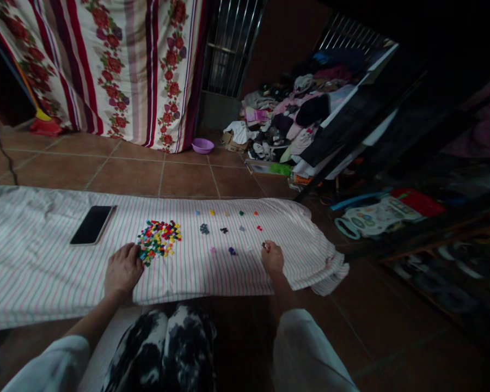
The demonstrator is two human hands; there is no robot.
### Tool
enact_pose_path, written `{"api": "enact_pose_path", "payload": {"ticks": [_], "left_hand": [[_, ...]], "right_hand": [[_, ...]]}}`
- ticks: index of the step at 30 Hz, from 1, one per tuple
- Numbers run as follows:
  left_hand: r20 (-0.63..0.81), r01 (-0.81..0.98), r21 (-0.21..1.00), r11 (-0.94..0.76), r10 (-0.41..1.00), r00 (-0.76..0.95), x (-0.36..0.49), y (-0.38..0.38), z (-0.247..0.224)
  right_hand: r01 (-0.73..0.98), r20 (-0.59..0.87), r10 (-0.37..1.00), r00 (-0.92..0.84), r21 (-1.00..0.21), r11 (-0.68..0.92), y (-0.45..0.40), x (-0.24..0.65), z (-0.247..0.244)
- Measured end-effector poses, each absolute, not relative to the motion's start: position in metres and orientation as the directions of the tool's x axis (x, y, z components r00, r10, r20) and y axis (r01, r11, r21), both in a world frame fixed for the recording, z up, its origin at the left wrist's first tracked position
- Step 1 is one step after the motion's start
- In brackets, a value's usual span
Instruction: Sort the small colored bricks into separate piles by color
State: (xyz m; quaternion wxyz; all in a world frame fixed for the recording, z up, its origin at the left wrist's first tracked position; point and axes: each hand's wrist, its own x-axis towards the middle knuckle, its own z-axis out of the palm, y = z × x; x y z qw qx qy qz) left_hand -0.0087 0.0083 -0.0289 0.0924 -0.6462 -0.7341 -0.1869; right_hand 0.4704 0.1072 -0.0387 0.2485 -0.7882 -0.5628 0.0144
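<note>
A mixed pile of small coloured pieces point(160, 238), too small to tell their kind, lies on a striped cloth point(183, 277). My left hand point(124, 268) rests palm down at the pile's left edge, fingers touching it, apparently holding nothing. To the right, my right hand point(273, 256) is closed in a pinch on a tiny brown piece, just above the cloth. Small groups sorted by colour lie between the hands: grey pieces point(204, 229), black pieces point(224, 230), purple pieces point(232, 251), red pieces point(259, 228), a yellow group point(212, 212) and a dark green group point(241, 213).
A phone point(92, 225) lies on the cloth left of the pile. Beyond, on the tiled floor, are a purple bowl point(203, 145), a floral curtain point(134, 71) and a heap of clothes point(289, 114). A dark rack with a toy panel point(381, 216) stands at the right.
</note>
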Motion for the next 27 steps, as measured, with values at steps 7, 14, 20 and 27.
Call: {"api": "enact_pose_path", "payload": {"ticks": [7, 14, 20, 27], "left_hand": [[0.368, 0.981, 0.17, 0.095, 0.917, -0.152, -0.009, 0.008, -0.029], [0.369, 0.976, 0.188, 0.108, 0.913, -0.172, -0.008, 0.008, -0.027], [0.374, 0.968, 0.227, 0.104, 0.909, -0.185, -0.007, 0.008, -0.027], [0.376, 0.975, 0.202, 0.091, 0.912, -0.163, -0.007, 0.008, -0.027]], "right_hand": [[0.925, 0.308, 0.926, 0.219, -0.367, -0.096, 0.111, 0.474, -0.038], [0.923, 0.374, 0.905, 0.201, -0.381, -0.048, 0.115, 0.479, -0.046], [0.916, 0.41, 0.892, 0.189, -0.402, -0.009, 0.114, 0.478, -0.048], [0.897, 0.449, 0.853, 0.267, -0.439, -0.049, 0.111, 0.472, -0.037]]}}
